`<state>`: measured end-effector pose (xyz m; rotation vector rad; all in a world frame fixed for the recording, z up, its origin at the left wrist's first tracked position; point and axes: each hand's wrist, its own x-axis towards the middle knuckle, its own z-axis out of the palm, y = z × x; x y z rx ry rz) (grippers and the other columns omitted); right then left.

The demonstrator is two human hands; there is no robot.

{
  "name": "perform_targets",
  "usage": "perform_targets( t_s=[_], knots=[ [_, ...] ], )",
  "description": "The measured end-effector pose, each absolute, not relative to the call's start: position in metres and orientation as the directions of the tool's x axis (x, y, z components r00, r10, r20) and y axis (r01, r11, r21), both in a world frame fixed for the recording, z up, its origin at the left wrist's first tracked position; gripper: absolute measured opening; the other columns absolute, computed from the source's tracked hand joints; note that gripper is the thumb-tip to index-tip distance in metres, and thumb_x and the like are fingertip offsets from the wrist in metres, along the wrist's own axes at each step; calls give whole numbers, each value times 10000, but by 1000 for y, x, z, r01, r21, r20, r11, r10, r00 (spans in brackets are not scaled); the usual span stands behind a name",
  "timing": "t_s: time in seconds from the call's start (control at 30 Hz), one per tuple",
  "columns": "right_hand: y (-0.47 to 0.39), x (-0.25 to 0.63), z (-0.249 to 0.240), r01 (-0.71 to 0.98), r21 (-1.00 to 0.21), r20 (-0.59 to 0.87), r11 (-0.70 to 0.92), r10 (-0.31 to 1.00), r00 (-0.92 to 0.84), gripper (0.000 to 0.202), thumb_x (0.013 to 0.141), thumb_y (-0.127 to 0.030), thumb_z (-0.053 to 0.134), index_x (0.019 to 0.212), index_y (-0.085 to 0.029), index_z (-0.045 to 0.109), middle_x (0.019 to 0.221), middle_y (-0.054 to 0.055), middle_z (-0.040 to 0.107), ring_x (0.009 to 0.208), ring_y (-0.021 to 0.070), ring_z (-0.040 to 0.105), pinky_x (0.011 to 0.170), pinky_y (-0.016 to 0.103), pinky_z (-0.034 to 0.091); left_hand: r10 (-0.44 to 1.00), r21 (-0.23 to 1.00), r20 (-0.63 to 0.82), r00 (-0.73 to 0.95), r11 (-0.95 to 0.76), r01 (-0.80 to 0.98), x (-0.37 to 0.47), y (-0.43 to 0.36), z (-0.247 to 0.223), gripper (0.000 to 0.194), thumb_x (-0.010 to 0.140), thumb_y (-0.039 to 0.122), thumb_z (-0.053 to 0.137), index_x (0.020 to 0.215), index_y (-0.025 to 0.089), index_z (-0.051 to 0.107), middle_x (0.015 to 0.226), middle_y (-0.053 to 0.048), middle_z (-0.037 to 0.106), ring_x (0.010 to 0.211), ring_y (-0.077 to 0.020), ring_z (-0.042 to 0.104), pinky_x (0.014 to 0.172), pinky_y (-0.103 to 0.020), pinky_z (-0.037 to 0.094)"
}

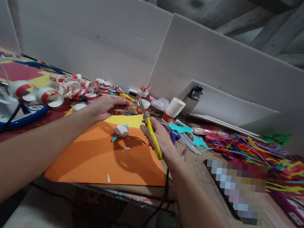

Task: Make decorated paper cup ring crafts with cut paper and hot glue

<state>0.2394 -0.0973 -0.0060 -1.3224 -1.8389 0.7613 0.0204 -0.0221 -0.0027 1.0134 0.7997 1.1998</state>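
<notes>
My right hand point(159, 135) grips a pair of scissors point(153, 138) by their yellow handles, the metal blades pointing up and away. To the left, my left hand point(105, 108) pinches a small orange piece point(129, 104) at its fingertips; its exact shape is hard to make out. Below and between both hands, a white round cup piece point(122, 130) with light-blue tabs rests on a large orange sheet point(94, 162). A yellow sheet point(125, 119) shows behind it. Just past the scissor blades stands a paper cup point(143, 106).
Curled cup strips point(70, 84) lie at the left by a blue power strip point(21, 115). Stacked paper cups point(173, 110) and a dark bottle point(193, 100) stand at the back. Pipe cleaners point(260, 152) and a pixelated flat object point(233, 193) lie at the right.
</notes>
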Motion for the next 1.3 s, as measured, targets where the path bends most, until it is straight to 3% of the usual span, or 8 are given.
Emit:
perform_targets(
  t_s=[0.2, 0.47, 0.97, 1.3],
  knots=[
    [-107, 239, 8, 611, -755, 86, 238, 960, -267, 316, 828, -496, 585, 954, -208, 616, 629, -34, 528, 464, 78, 449, 381, 174, 356, 981, 912, -51, 186, 121, -392, 12, -15, 3, 82, 698, 117, 695, 777, 100, 710, 848, -137, 745, 792, -207, 719, 680, -282, 577],
    [-115, 238, 16, 595, -789, -15, 155, 963, -270, 359, 815, -542, 601, 928, -202, 629, 542, -46, 503, 381, 63, 427, 292, 147, 339, 977, 909, -52, 205, 131, -396, 8, -14, 4, 55, 713, 80, 676, 764, 96, 689, 827, -128, 741, 725, -188, 718, 727, -302, 588],
    [-116, 237, 20, 651, -745, -69, 148, 953, -296, 338, 866, -536, 520, 933, -213, 594, 559, -65, 474, 364, 55, 434, 300, 148, 383, 977, 908, -42, 208, 125, -400, 7, -13, 5, 52, 756, 67, 632, 745, 91, 676, 745, -112, 730, 673, -162, 709, 756, -292, 601],
    [-119, 234, 22, 646, -754, -82, 118, 959, -271, 341, 838, -545, 552, 923, -218, 593, 533, -71, 459, 342, 46, 406, 293, 136, 338, 979, 910, -51, 197, 127, -395, 7, -15, 6, 39, 747, 70, 640, 749, 85, 676, 758, -120, 730, 667, -158, 705, 754, -284, 597]
  ],
)
